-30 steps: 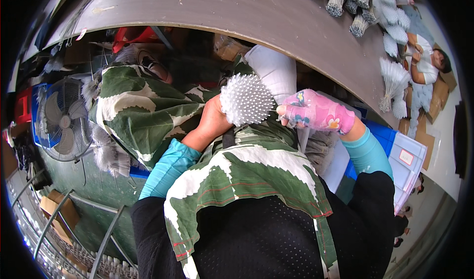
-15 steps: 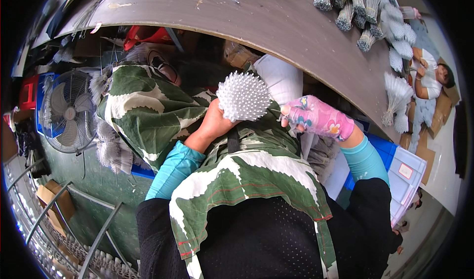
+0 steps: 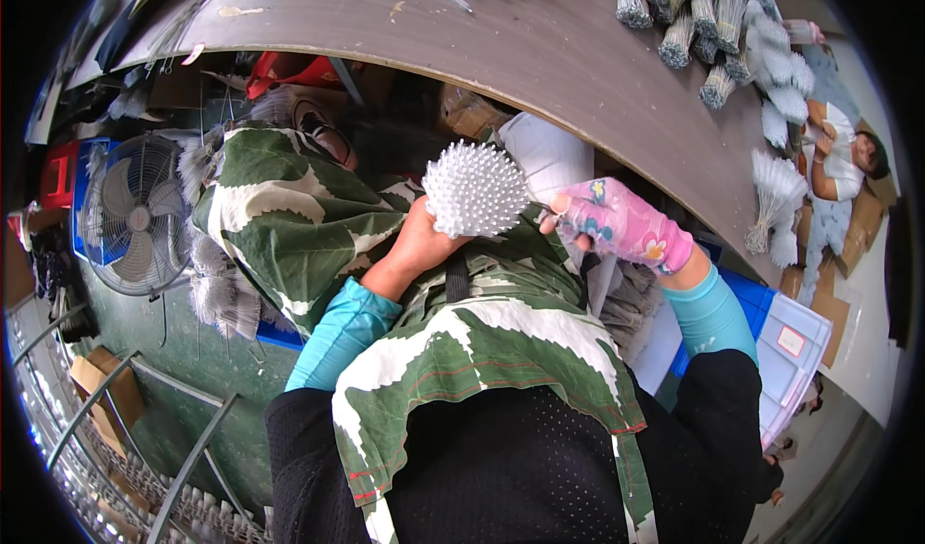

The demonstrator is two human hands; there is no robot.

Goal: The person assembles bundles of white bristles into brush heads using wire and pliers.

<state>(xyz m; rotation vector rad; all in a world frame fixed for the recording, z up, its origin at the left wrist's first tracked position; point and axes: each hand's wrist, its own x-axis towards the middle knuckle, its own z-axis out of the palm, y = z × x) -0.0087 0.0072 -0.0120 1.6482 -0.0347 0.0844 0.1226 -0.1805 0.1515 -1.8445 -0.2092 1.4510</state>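
While the white spiky ball [image 3: 475, 189] sits up in front of the person's chest, just under the edge of the brown table [image 3: 501, 33], the left hand [image 3: 421, 242] holds it from below with bare fingers curled around it. The right hand [image 3: 617, 224] wears a pink flowery glove and is just beside the ball, on its right. Its fingertips are pinched close together; I cannot tell if they hold something thin. A green and white apron [image 3: 462, 351] covers the lap under both hands. Grey bundles [image 3: 694, 24] lie on the table, far from the ball. A fan [image 3: 135, 218] stands on the floor to the left. A blue bin [image 3: 795, 351] is on the right.
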